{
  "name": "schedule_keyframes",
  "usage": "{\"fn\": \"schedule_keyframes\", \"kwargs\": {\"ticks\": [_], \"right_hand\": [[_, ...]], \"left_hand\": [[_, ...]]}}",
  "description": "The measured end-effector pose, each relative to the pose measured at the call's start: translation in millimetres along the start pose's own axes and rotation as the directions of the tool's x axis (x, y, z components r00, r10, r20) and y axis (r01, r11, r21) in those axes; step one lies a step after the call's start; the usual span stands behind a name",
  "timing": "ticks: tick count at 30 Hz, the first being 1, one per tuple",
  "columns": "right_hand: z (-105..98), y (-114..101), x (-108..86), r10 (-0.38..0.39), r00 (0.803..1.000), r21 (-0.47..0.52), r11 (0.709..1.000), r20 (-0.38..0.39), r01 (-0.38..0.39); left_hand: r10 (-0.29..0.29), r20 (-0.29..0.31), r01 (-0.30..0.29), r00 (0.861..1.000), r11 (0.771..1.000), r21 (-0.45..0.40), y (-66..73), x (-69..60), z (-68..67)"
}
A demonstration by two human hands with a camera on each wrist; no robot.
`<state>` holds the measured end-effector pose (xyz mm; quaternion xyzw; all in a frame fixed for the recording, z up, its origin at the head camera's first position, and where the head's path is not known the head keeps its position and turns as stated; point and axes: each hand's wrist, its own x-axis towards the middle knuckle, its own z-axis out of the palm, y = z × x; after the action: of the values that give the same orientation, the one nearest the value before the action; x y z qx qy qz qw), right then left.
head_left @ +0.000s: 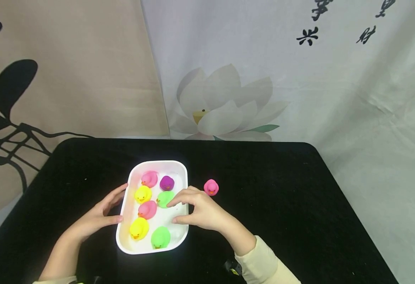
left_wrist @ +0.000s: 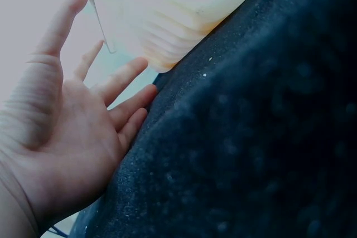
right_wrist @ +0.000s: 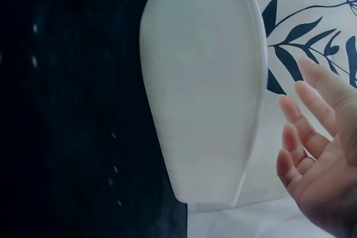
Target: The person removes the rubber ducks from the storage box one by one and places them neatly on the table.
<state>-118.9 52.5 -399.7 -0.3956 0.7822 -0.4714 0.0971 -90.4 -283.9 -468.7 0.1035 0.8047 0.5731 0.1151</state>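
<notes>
A white tray stands on the black table, with several toy ducks inside: two pink, two yellow, two green and one purple. My left hand touches the tray's left rim with fingertips and thumb, fingers spread; the left wrist view shows its bare palm. Over the tray's right rim hovers my right hand, loosely bent, its fingertips near the middle green duck. Nothing shows between its fingers in the right wrist view, where the tray's side fills the middle.
One bright pink duck sits outside the tray, just beyond the right hand. Black cloth covers the table. Behind it hangs a curtain printed with a lotus, dark leaves and writing.
</notes>
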Motion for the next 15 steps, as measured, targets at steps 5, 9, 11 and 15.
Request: {"fn": "schedule_keyframes", "kwargs": {"ticks": [5, 9, 11, 15], "right_hand": [[10.4, 2.1, 2.7, -0.035, 0.998, -0.036, 0.999, 0.052, 0.037], [17.0, 2.9, 4.8, -0.071, 0.993, -0.045, 0.996, 0.09, 0.075], [19.2, 3.2, 5.7, -0.092, 0.99, -0.05, 0.994, 0.111, 0.098], [22.9, 3.3, 7.8, -0.125, 0.98, -0.056, 0.989, 0.154, 0.135]], "left_hand": [[0.002, 0.0, -0.002, 1.0, 1.0, 0.001, 0.0, 0.3, 0.2], [0.003, -0.002, -0.003, 1.0, 1.0, 0.001, -0.3, 0.3, -0.1], [0.004, -0.002, -0.004, 1.0, 1.0, 0.001, -0.2, 0.5, -0.2], [0.008, -0.002, -0.008, 1.0, 1.0, 0.003, 0.0, 0.6, -0.2]]}}
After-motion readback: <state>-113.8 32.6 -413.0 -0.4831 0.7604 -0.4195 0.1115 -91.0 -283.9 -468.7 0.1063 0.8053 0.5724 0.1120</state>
